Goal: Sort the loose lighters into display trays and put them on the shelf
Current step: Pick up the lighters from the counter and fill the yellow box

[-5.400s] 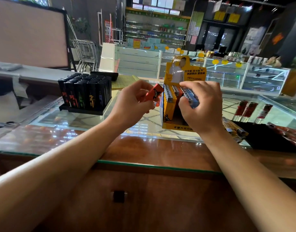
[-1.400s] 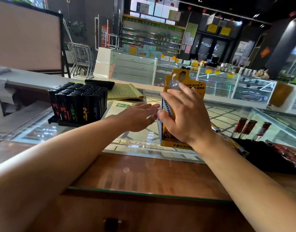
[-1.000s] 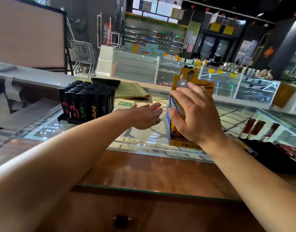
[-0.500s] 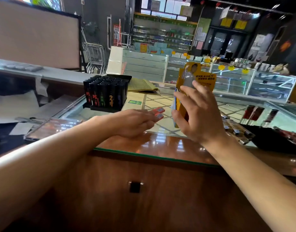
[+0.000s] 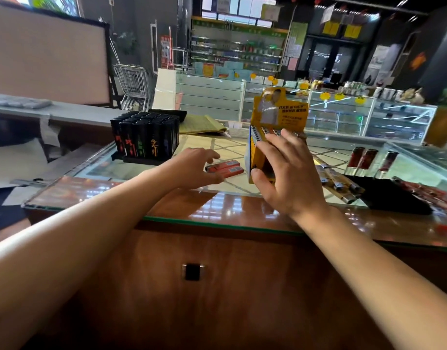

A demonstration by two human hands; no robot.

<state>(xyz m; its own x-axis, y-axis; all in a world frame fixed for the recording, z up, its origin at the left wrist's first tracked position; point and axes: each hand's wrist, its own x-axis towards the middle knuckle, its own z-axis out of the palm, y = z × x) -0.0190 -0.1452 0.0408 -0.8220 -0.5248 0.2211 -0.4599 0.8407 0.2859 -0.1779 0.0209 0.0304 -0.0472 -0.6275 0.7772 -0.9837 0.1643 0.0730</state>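
Landmark: yellow display tray (image 5: 254,157) on the glass counter (image 5: 217,205)

Right hand (image 5: 290,178) nearest, wrapped over the tray's front, thumb on its lower corner, fingers across the lighter tops, likely steadying it so it won't tip. Left hand (image 5: 192,168) just left of the tray, fingers loosely curled over two orange lighters (image 5: 225,168) lying flat on the glass, thumb touching the near one; not clamped on them yet, probably about to pick. More loose lighters (image 5: 336,180) right of the tray by a black empty tray (image 5: 394,195) (contents blurred). Full black lighter tray (image 5: 146,137) further back-left, looks done, shelf step pending
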